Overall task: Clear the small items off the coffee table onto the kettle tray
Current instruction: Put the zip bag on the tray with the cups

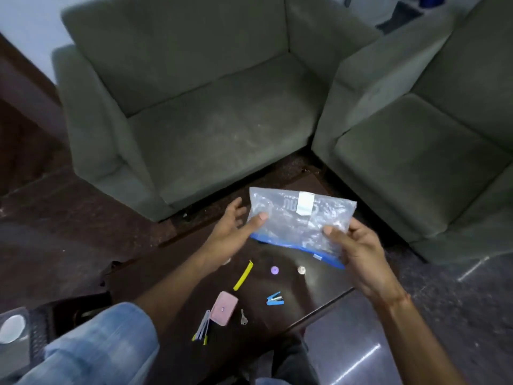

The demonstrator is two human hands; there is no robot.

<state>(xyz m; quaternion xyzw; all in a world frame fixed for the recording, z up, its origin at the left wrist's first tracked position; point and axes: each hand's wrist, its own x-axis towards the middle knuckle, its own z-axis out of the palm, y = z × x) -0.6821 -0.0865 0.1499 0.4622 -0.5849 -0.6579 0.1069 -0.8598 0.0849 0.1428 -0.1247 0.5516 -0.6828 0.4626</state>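
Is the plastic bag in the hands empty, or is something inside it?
The plastic bag looks empty: flat and see-through, no item visible inside. Both hands hold it above the coffee table.

A crinkled clear plastic bag (299,218), glossy dark coffee table (313,290), small metal key (243,317), matt cloth armchair (194,107).

We see a dark glossy coffee table (313,287). Lying on it: a yellow strip (243,275), purple round token (274,270), pale round token (301,270), blue mini stapler (275,299), pink case (224,308), small key (243,317), and a bunch of blue and yellow strips (202,329) touching the case.
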